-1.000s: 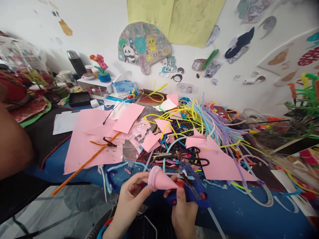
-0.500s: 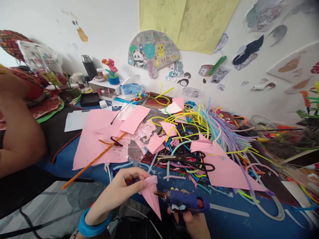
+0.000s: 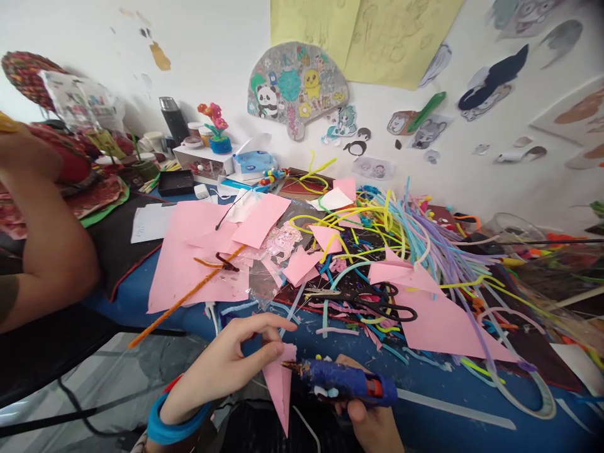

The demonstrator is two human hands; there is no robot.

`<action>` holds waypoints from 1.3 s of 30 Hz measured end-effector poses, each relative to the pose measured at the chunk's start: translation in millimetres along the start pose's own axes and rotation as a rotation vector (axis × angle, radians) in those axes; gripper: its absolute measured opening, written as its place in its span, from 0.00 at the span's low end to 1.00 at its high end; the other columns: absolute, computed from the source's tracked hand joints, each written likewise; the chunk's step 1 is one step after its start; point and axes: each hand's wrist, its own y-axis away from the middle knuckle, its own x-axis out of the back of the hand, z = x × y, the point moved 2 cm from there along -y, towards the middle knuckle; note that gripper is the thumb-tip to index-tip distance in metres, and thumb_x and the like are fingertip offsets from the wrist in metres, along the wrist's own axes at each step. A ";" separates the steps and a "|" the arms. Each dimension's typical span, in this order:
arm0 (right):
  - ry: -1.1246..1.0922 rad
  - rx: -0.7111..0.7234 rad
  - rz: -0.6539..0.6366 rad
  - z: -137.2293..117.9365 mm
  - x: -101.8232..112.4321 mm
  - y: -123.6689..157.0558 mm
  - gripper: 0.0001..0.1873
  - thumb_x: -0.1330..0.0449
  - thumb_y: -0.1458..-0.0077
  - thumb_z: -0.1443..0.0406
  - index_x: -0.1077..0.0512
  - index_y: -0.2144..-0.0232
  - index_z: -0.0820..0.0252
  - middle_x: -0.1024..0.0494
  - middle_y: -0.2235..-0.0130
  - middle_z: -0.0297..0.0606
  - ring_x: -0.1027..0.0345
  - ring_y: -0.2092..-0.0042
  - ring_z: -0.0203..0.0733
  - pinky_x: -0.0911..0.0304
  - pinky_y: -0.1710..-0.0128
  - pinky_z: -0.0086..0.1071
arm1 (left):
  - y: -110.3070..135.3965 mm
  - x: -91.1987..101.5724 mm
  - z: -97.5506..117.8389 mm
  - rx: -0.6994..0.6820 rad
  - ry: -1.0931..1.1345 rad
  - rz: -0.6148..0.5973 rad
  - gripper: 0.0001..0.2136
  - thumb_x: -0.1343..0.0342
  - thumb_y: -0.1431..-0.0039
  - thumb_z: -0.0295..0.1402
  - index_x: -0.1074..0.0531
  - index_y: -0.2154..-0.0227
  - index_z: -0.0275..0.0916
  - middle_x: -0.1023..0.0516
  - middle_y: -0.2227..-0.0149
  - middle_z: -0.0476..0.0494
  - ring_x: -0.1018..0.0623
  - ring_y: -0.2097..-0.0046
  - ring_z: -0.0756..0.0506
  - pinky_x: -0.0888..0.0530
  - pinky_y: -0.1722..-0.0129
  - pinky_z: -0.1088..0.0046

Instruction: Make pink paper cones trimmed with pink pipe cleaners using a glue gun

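Observation:
My left hand [image 3: 231, 365] pinches the top of a pink paper cone [image 3: 279, 387] that points downward at the table's near edge. A blue bracelet [image 3: 172, 426] circles that wrist. My right hand [image 3: 372, 425] grips a blue glue gun [image 3: 342, 384] held level, its nozzle touching the cone's upper rim near my left fingers. Only part of the right hand shows under the gun.
Black scissors [image 3: 372, 301] lie just beyond the hands among pink paper sheets [image 3: 198, 264] and a heap of coloured pipe cleaners [image 3: 425, 239] on the blue table [image 3: 448, 390]. Another person's arm [image 3: 47, 251] rests at the left. Boxes and a tissue pack [image 3: 252, 162] stand by the wall.
The cone has turned from lying sideways to pointing down. The glue gun swung from upright behind the cone to level, with its nozzle now against the cone's rim. The view shifted slightly left.

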 end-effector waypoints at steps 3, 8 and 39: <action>-0.029 0.006 0.003 1.4 -2.6 -1.2 0.29 0.43 0.48 0.38 0.30 0.74 0.57 0.34 0.76 0.33 0.40 0.75 0.39 0.41 0.75 0.33 | 0.0 -0.2 -0.2 0.000 -0.001 0.014 0.10 0.44 0.38 0.36 0.24 0.55 0.45 0.24 0.70 0.51 0.28 0.68 0.49 0.34 0.69 0.76; -0.001 -0.040 0.018 -2.3 -6.2 -4.4 0.30 0.43 0.49 0.37 0.35 0.77 0.57 0.39 0.78 0.30 0.45 0.76 0.37 0.47 0.77 0.31 | -0.4 0.4 0.0 -0.009 -0.003 0.026 0.10 0.44 0.38 0.35 0.23 0.56 0.44 0.26 0.71 0.51 0.28 0.68 0.49 0.34 0.68 0.76; 0.015 -0.131 0.070 0.1 -3.6 0.2 0.30 0.44 0.49 0.36 0.29 0.72 0.55 0.37 0.78 0.32 0.39 0.72 0.43 0.37 0.72 0.35 | 2.3 1.9 -12.1 -0.049 0.047 0.080 0.08 0.43 0.37 0.34 0.22 0.57 0.44 0.23 0.68 0.49 0.25 0.66 0.47 0.30 0.65 0.75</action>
